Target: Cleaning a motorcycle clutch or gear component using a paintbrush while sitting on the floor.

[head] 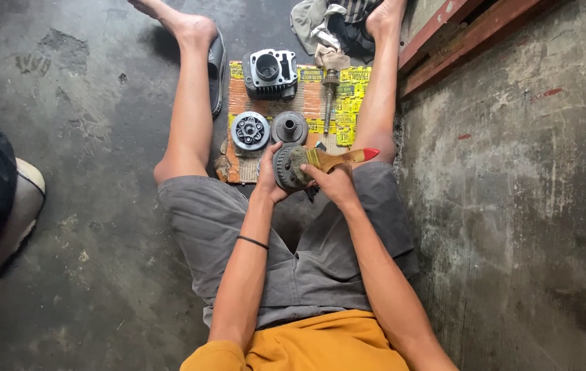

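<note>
Round toothed metal part [283, 167] at frame centre, gripped by left hand [267, 180], face tilted up for access. Right hand [334, 180] closed around paintbrush [327, 161], bristles on part. Cylinder block [269, 71], two round parts [250, 130] laid on cardboard [310, 103] above, off dirty floor.

Mustard-yellow shirt [306, 343]; grey shorts [306, 254]; thin black wristband [253, 242]; bare feet, dark sandal [216, 72]

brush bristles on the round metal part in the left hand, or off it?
Touching. The head view shows the brush bristles pressed against the face of the round toothed part, which the left hand grips; the right hand holds the brush handle.
</note>
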